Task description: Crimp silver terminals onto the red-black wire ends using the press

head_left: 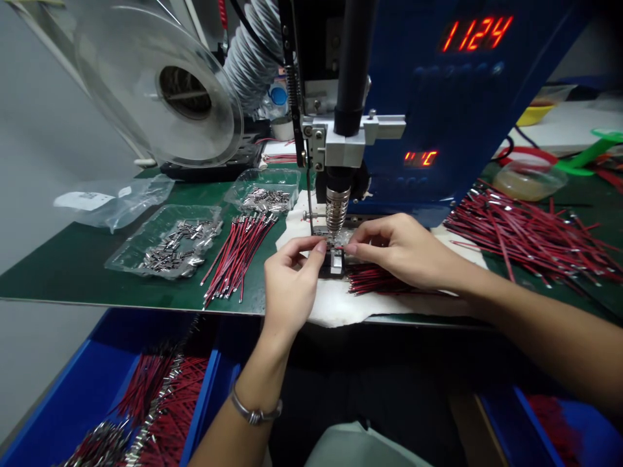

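Observation:
My left hand (292, 282) is pinched, thumb and forefinger meeting at a small metal fixture (335, 261) under the machine's ribbed nozzle (337, 209). My right hand (403, 250) pinches from the other side, its fingertips at the same fixture, holding what looks like a thin red-and-black wire (342, 249). A bundle of red-and-black wires (374, 279) lies beneath my right hand on a white cloth (341, 305). What the left fingers hold is too small to make out.
A blue machine (462, 97) shows 1124 on a red display. Left of it lie a wire bundle (238, 253), plastic trays of metal terminals (170, 243) and a clear reel (160, 84). A large wire pile (525, 237) lies right. Blue bins (97, 389) with finished wires sit below the table edge.

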The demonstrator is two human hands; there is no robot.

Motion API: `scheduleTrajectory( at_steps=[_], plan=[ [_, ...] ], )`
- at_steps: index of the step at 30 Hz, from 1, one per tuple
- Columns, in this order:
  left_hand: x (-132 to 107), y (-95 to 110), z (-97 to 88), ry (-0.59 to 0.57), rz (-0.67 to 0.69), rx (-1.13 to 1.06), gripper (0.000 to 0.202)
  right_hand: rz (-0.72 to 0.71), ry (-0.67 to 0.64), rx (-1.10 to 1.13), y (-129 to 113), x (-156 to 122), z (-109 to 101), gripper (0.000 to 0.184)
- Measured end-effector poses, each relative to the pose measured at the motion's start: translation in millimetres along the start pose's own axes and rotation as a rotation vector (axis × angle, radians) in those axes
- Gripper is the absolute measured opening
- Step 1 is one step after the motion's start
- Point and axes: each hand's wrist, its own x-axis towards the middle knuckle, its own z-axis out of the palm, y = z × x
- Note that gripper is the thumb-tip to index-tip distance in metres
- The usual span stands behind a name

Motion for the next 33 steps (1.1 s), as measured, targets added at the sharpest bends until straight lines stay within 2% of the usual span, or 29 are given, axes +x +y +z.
scheduleTrajectory(
  at_steps=[3, 12, 15, 22, 33],
  plan=[
    [0.0, 0.4, 0.0, 0.001, -0.003, 0.004, 0.02, 0.036, -0.036, 0.019, 0.8, 1.6, 0.0, 0.024],
    [0.9, -2.0, 0.4, 0.006, 0.008, -0.017, 0.021, 0.067, 0.026, 0.044, -0.3, 1.3, 3.7, 0.024],
    [0.5, -1.8, 0.7, 0.008, 0.012, -0.006, 0.02, 0.019, 0.073, -0.017, -1.9, -0.6, 1.5, 0.021],
    [-0.1, -0.4, 0.5, 0.016, 0.012, 0.012, 0.021, -0.188, 0.064, -0.12, -2.5, 0.1, 2.0, 0.013],
    [1.3, -0.3, 1.1, 0.014, 0.004, -0.008, 0.019, -0.205, 0.086, -0.159, -1.2, 0.4, 4.4, 0.013]
  ],
)
